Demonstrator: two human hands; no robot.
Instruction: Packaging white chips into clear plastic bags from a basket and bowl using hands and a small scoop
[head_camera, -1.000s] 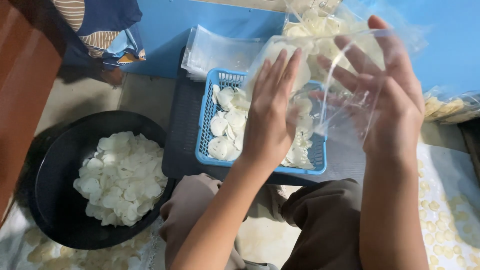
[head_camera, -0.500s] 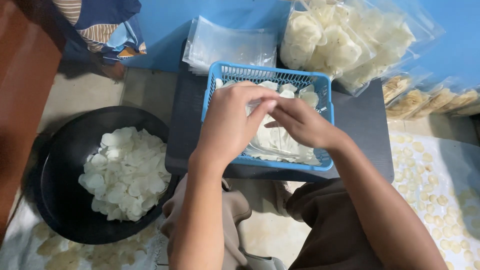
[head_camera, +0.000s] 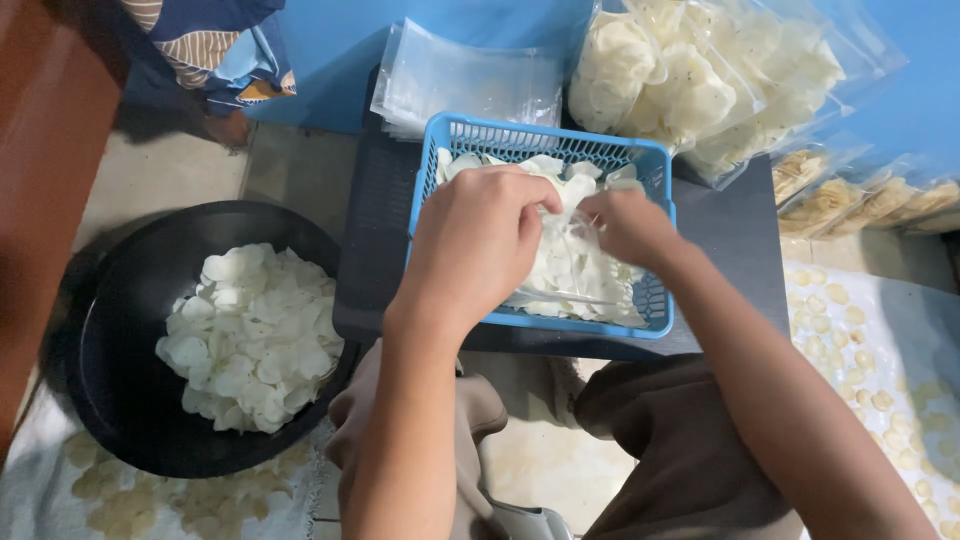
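Both hands, the left hand (head_camera: 478, 235) and right hand (head_camera: 628, 226), were closed on a thin clear bag (head_camera: 560, 262) over the blue basket (head_camera: 540, 135) of pale chips (head_camera: 556, 172), judged light, brittle, best taken at the bag's mouth.

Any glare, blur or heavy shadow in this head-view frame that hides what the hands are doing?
Head view: even, soft light; the left hand and right hand are sharp over the blue basket. Mild glare on the clear bag stack. Deep shadow only inside the black bowl's rim. The chips under the fingers are hidden.
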